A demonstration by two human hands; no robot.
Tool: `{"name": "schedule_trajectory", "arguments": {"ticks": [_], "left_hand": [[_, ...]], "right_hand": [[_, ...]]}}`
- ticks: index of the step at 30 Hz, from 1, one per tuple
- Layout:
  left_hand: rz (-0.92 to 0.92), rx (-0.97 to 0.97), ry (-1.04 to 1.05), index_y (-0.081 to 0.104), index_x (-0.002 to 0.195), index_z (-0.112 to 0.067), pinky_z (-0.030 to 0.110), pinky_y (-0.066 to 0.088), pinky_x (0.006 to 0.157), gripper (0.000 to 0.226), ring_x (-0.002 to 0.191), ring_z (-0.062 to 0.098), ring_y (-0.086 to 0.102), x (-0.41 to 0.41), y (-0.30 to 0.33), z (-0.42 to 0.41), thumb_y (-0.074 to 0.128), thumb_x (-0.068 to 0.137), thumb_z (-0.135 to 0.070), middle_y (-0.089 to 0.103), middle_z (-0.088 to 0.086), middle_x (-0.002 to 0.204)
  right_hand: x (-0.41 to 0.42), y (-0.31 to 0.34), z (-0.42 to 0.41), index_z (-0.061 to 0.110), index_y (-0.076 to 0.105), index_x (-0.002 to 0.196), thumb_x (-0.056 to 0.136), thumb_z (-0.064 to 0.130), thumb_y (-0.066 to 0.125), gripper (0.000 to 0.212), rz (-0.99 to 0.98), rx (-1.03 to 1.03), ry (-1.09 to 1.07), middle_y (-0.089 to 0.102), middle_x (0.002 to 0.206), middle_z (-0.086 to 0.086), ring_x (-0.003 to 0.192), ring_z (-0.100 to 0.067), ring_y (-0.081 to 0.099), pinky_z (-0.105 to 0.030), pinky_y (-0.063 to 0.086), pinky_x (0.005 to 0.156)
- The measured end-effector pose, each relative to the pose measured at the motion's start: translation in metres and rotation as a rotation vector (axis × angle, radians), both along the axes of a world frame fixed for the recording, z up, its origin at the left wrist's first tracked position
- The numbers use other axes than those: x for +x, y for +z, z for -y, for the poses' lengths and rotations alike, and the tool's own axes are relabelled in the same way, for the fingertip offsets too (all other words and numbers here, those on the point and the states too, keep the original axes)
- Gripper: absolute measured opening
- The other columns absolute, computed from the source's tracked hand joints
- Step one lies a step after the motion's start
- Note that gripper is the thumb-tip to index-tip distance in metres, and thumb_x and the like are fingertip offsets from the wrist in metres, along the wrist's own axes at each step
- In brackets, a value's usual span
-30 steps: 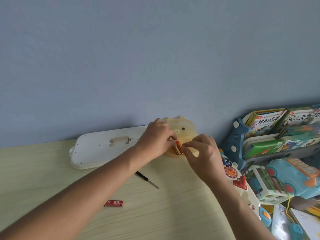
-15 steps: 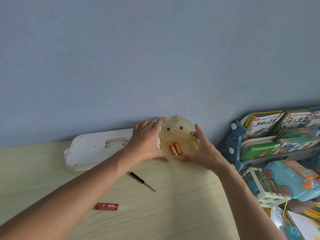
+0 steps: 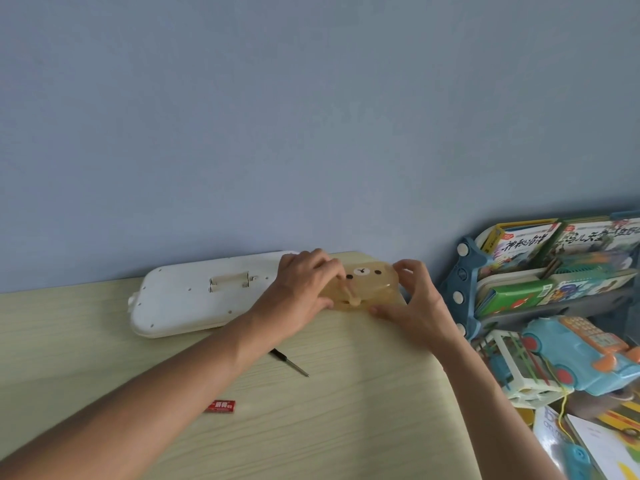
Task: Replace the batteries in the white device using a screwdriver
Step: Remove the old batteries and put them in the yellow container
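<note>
White device (image 3: 194,299) lies face-down at the worktop's back edge, battery bay (image 3: 230,283) open. Rigid, light shell; grip its long edges. Left hand (image 3: 304,289) and right hand (image 3: 412,303) clasp the bear case (image 3: 367,285), probably closing it.

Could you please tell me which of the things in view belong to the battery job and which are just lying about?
Part of the job:
white device, battery bay open
screwdriver
red battery pack
bear-faced case, held by left hand and right hand

Just lying about:
bookshelf
picture books
blue toy car
</note>
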State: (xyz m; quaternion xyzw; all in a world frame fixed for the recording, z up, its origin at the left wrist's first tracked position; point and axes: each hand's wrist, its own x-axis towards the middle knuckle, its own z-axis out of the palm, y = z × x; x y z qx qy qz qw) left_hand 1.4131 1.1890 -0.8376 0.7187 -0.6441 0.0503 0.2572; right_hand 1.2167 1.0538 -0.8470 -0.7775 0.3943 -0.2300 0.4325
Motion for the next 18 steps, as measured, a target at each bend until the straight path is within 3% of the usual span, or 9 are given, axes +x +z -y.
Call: {"name": "schedule_trajectory", "arguments": {"ticks": [2,5,8,10,13,15,18], "left_hand": [[-0.033,0.005,-0.006,0.064,0.107,-0.028,0.03,0.033,0.098,0.047,0.096,0.012,0.055,-0.003,-0.002,0.0,0.09,0.067,-0.023,0.056,-0.009,0.105],[-0.193,0.033,0.026,0.068,0.104,-0.026,0.033,0.036,0.099,0.04,0.097,0.004,0.048,-0.008,0.008,-0.001,0.086,0.072,-0.042,0.06,-0.012,0.108],[-0.305,0.046,0.048,0.07,0.097,-0.024,0.025,0.035,0.079,0.035,0.079,-0.006,0.049,-0.011,0.018,0.0,0.08,0.076,-0.05,0.068,-0.016,0.098],[-0.334,0.062,0.061,0.071,0.094,-0.023,0.025,0.036,0.076,0.031,0.081,0.001,0.056,-0.013,0.022,0.001,0.081,0.076,-0.046,0.072,-0.008,0.095],[-0.349,0.097,0.093,0.069,0.094,-0.023,0.032,0.043,0.087,0.03,0.097,0.017,0.062,-0.013,0.024,0.003,0.083,0.075,-0.043,0.071,-0.001,0.094],[-0.349,0.107,0.101,0.068,0.093,-0.023,0.038,0.044,0.093,0.03,0.1,0.019,0.061,-0.014,0.022,0.004,0.084,0.075,-0.041,0.07,0.0,0.094],[-0.342,0.116,0.083,0.067,0.095,-0.023,0.035,0.042,0.089,0.031,0.1,0.018,0.059,-0.013,0.023,0.002,0.083,0.076,-0.042,0.066,-0.006,0.09]], "right_hand": [[-0.003,0.001,-0.003,0.03,0.047,0.132,0.063,0.016,0.093,0.084,-0.021,0.003,0.023,0.056,0.123,0.021,0.113,0.009,0.052,-0.007,0.038,0.084],[-0.005,0.005,-0.007,0.035,0.048,0.141,0.072,0.033,0.088,0.079,0.01,0.034,0.049,0.055,0.13,0.023,0.118,0.01,0.051,-0.017,0.038,0.094],[-0.003,0.007,-0.01,0.034,0.052,0.139,0.083,0.046,0.076,0.062,0.041,0.043,0.015,0.057,0.131,0.02,0.125,0.002,0.051,-0.021,0.04,0.098],[-0.002,0.006,-0.011,0.036,0.055,0.134,0.084,0.045,0.075,0.054,0.038,0.021,-0.018,0.06,0.127,0.021,0.123,0.001,0.054,-0.023,0.042,0.099],[-0.001,0.003,-0.009,0.033,0.058,0.132,0.083,0.043,0.078,0.054,0.045,0.015,-0.04,0.063,0.126,0.017,0.124,-0.002,0.056,-0.022,0.043,0.098],[-0.001,0.002,-0.008,0.033,0.058,0.132,0.081,0.043,0.079,0.055,0.043,0.013,-0.04,0.064,0.127,0.015,0.125,-0.004,0.056,-0.026,0.044,0.102],[0.0,-0.001,-0.006,0.032,0.057,0.133,0.081,0.042,0.079,0.057,0.048,0.021,-0.039,0.064,0.129,0.011,0.126,-0.006,0.056,-0.031,0.045,0.107]]}}
